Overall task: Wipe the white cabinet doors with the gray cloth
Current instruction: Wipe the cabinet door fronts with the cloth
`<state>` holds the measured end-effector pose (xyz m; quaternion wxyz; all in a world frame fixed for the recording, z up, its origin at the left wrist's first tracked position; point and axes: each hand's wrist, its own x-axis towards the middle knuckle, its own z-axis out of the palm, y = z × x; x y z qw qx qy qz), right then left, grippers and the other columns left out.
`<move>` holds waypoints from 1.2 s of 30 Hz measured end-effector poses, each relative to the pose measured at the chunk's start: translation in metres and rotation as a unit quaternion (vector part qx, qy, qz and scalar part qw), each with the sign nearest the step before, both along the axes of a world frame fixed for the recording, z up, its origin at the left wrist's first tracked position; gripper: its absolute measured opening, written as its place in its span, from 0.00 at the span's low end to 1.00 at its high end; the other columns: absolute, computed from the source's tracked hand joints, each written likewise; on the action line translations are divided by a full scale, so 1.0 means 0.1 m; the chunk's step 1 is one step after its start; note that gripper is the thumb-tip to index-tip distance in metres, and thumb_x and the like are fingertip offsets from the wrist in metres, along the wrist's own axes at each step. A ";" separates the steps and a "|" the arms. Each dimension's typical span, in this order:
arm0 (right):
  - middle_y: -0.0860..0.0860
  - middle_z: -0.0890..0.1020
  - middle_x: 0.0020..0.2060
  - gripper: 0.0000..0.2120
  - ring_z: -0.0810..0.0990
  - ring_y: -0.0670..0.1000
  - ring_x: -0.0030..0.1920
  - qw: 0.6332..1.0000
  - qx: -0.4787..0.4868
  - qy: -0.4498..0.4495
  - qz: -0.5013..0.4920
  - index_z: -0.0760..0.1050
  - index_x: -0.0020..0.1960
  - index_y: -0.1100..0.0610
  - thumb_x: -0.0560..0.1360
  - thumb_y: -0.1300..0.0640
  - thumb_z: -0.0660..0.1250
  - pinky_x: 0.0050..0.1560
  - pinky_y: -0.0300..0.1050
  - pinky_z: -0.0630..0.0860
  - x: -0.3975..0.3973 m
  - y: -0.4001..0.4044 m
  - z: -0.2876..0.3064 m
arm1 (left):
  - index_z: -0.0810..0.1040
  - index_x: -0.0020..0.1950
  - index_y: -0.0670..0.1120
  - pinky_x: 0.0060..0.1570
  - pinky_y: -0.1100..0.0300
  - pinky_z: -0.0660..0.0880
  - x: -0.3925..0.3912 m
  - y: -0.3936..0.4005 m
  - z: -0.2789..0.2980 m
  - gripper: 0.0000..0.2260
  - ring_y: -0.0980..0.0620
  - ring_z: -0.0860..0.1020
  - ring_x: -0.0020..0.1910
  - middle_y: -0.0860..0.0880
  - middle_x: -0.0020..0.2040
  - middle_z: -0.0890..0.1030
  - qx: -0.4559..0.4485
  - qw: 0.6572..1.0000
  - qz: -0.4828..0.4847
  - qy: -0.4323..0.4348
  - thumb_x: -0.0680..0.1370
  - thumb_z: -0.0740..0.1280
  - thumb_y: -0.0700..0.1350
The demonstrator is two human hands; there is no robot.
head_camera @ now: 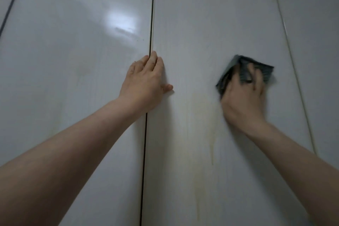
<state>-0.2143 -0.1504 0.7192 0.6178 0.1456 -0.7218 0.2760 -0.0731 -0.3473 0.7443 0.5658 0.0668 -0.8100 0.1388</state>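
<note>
We look down our two bare forearms at a pair of glossy white cabinet doors that fill the view. A thin dark vertical seam (149, 24) runs between the left door (73, 42) and the right door (211, 24).

Our left hand (145, 82) lies flat across that seam about halfway up, fingers straight and close together pointing upward, the thumb stretched out to the right onto the right door. It holds nothing.

Our right hand (244, 95) is on the right door, well apart from the left hand. It presses a dark gray cloth (231, 71) against the door. The fingers spread over the cloth and bend slightly into it; the hand is blurred, so we cannot tell exactly how tightly it grips. The folded cloth sticks out above and to both sides of the fingers.

Below and between the hands, faint yellowish streaks (203, 134) run down the right door. A soft patch of reflected light (121, 22) shines on the upper left door. Further door panels show at the top and right edges.
</note>
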 end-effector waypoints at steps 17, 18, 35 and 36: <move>0.66 0.56 0.76 0.33 0.53 0.65 0.77 0.997 0.058 -0.005 -0.041 0.53 0.79 0.59 0.79 0.44 0.38 0.77 0.60 0.52 -0.18 0.54 -0.37 | 0.48 0.80 0.45 0.76 0.49 0.52 0.08 0.07 -0.49 0.34 0.44 0.49 0.78 0.47 0.81 0.46 0.006 1.000 0.004 -0.014 0.81 0.57 0.60; 0.65 0.56 0.76 0.33 0.52 0.65 0.77 0.997 0.043 -0.021 -0.054 0.51 0.79 0.59 0.78 0.45 0.37 0.76 0.61 0.51 -0.26 0.64 -0.38 | 0.48 0.80 0.45 0.76 0.50 0.52 0.08 0.07 -0.51 0.35 0.44 0.49 0.78 0.47 0.81 0.46 0.004 1.000 0.005 -0.016 0.81 0.57 0.60; 0.63 0.63 0.75 0.28 0.59 0.63 0.75 0.979 0.173 0.108 -0.012 0.60 0.78 0.54 0.80 0.47 0.49 0.74 0.59 0.56 0.48 -0.78 -0.71 | 0.60 0.76 0.44 0.72 0.45 0.59 0.13 -0.05 -0.59 0.31 0.40 0.58 0.76 0.42 0.79 0.57 -0.035 0.999 -0.017 -0.030 0.75 0.51 0.56; 0.63 0.62 0.75 0.27 0.59 0.63 0.75 0.972 0.198 0.123 -0.015 0.60 0.78 0.54 0.81 0.47 0.49 0.74 0.59 0.57 0.45 -0.73 -0.76 | 0.60 0.76 0.44 0.72 0.44 0.59 0.15 -0.04 -0.59 0.32 0.40 0.58 0.76 0.42 0.78 0.57 -0.036 0.999 -0.020 -0.029 0.74 0.50 0.57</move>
